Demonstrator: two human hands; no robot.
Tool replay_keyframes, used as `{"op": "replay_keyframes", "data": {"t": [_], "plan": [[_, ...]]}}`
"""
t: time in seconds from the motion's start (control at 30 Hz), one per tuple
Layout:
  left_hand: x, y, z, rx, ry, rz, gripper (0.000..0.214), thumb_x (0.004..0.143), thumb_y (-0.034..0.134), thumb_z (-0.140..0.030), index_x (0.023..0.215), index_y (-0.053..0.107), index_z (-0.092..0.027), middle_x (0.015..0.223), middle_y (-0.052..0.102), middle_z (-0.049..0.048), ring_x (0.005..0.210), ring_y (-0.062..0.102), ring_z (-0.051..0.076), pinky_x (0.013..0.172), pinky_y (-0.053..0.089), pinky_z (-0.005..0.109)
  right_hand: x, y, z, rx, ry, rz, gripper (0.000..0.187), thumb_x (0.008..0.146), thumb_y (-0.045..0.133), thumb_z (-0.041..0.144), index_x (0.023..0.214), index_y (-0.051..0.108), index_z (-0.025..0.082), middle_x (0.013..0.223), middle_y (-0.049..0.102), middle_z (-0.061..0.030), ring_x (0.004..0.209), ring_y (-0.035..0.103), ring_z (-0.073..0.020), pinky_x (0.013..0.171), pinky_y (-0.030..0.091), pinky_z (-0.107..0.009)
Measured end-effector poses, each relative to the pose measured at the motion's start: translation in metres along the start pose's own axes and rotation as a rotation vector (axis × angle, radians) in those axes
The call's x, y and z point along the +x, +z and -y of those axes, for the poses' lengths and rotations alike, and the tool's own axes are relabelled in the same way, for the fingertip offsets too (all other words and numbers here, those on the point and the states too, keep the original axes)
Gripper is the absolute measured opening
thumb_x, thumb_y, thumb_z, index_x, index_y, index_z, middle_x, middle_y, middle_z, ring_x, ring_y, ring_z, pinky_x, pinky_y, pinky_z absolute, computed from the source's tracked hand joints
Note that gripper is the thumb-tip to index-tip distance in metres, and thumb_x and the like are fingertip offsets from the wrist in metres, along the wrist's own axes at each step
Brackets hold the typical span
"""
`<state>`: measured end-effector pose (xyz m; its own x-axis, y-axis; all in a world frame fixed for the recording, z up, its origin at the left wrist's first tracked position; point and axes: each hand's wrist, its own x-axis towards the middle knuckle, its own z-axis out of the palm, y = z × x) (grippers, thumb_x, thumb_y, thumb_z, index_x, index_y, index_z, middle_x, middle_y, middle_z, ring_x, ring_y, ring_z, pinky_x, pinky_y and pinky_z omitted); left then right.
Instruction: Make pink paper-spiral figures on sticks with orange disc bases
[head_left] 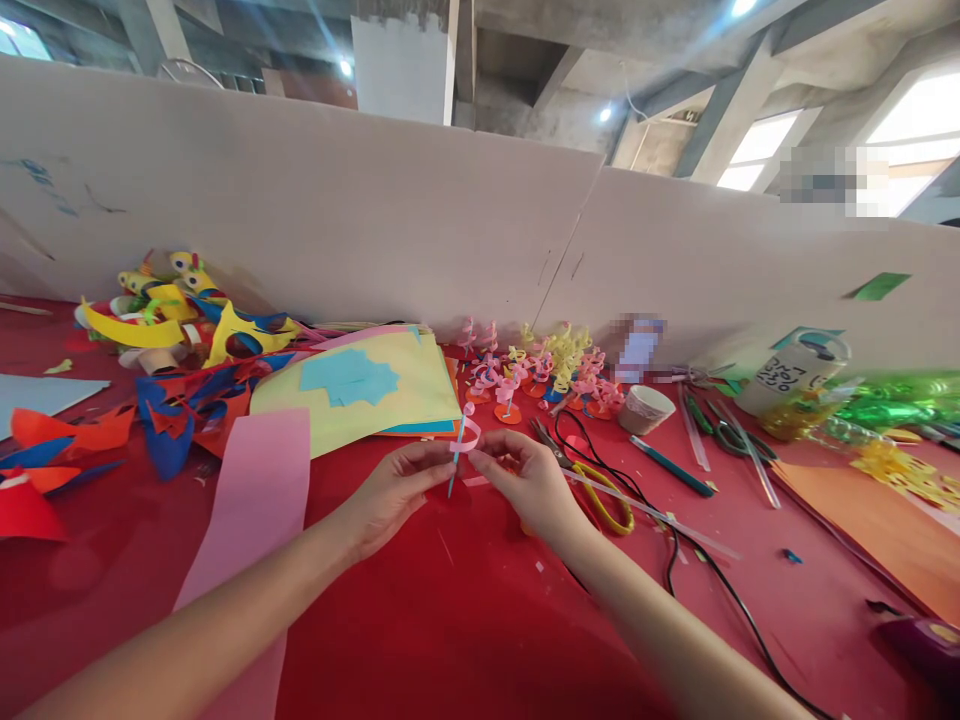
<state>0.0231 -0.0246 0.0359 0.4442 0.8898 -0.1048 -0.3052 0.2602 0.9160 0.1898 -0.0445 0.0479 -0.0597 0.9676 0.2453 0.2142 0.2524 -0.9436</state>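
Observation:
In the middle of the view, my left hand (394,492) pinches a thin light-blue stick (453,477) that stands nearly upright, slightly tilted. A narrow pink paper strip (472,436) curls around the upper part of this stick. The fingertips of my right hand (534,482) are closed on the strip's lower end, close beside the stick. Just beyond both hands stands a group of small pink and yellow curled-paper pieces (566,358) on round bases. A long pink paper sheet (262,500) lies to the left, partly under my left forearm.
Yellow-handled scissors (604,500), a black cable (679,530), a teal pen-like tool (671,466) and a paper cup (646,408) lie to the right. Stacked yellow paper (352,405) and cut felt-like shapes (169,430) are at left. A white partition (337,220) borders the red table (420,620).

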Motion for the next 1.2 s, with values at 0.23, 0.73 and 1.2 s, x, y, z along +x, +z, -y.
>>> {"op": "replay_keyframes", "data": {"t": [0.23, 0.73, 1.2], "plan": [[0.001, -0.002, 0.000, 0.018, -0.013, 0.035, 0.022, 0.068, 0.072, -0.023, 0.090, 0.072, -0.020, 0.090, 0.071, 0.0052, 0.094, 0.060, 0.022, 0.081, 0.044, 0.032, 0.001, -0.001, 0.001, 0.061, 0.029, -0.016, 0.017, 0.073, 0.061, 0.029, 0.080, 0.066, 0.015, 0.077, 0.070, -0.0036, 0.071, 0.064, -0.0151, 0.065, 0.049, -0.025], [0.002, -0.003, 0.001, 0.032, 0.000, 0.067, 0.020, 0.072, 0.069, -0.023, 0.092, 0.072, -0.021, 0.089, 0.072, 0.0054, 0.090, 0.061, 0.020, 0.080, 0.044, 0.032, 0.001, 0.003, -0.003, 0.300, 0.100, 0.031, 0.016, 0.070, 0.066, 0.032, 0.079, 0.067, 0.019, 0.076, 0.068, -0.0009, 0.071, 0.062, -0.0146, 0.072, 0.049, -0.028], [0.002, -0.004, 0.006, 0.166, 0.047, 0.082, 0.020, 0.072, 0.069, -0.025, 0.092, 0.072, -0.021, 0.091, 0.071, 0.0065, 0.089, 0.057, 0.021, 0.077, 0.040, 0.032, -0.003, 0.020, -0.009, 0.453, 0.214, -0.070, 0.022, 0.061, 0.073, 0.032, 0.067, 0.058, 0.017, 0.064, 0.056, 0.0033, 0.059, 0.049, -0.0096, 0.060, 0.040, -0.023]]}}
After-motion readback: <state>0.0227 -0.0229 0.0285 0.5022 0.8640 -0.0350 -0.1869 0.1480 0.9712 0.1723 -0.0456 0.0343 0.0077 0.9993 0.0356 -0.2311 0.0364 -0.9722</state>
